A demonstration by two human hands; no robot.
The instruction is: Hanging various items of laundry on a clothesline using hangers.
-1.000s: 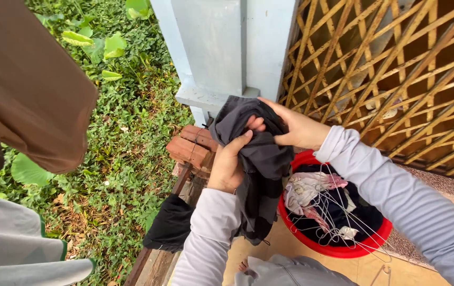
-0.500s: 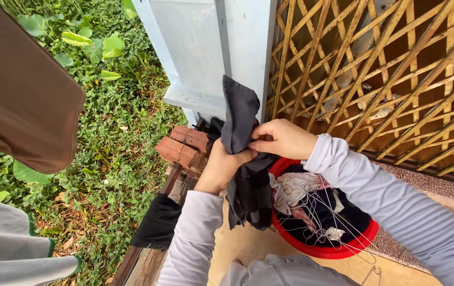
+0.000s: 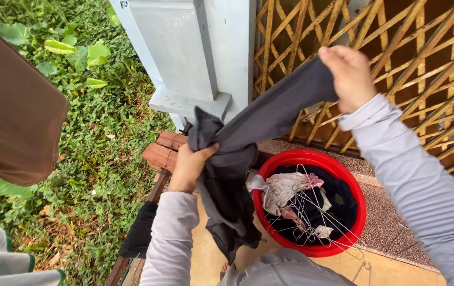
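Two hands held one dark grey cloth stretched out between them.

The left hand point(image 3: 189, 165) was shut tight on the low, bunched end of the dark grey cloth point(image 3: 261, 124), and the right hand point(image 3: 347, 71) pinched its high end by the wooden lattice point(image 3: 423, 63). The cloth ran long, slanting up from left to right, above the red basin point(image 3: 362, 206) of clothes and wire hangers point(image 3: 306, 212). A moment before, both hands were close together; now the right hand had gone up and away.

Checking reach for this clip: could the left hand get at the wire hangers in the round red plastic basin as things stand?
Probably not freely: the left hand is gripping the dark grey garment, which drapes between it and the wire hangers in the red basin.
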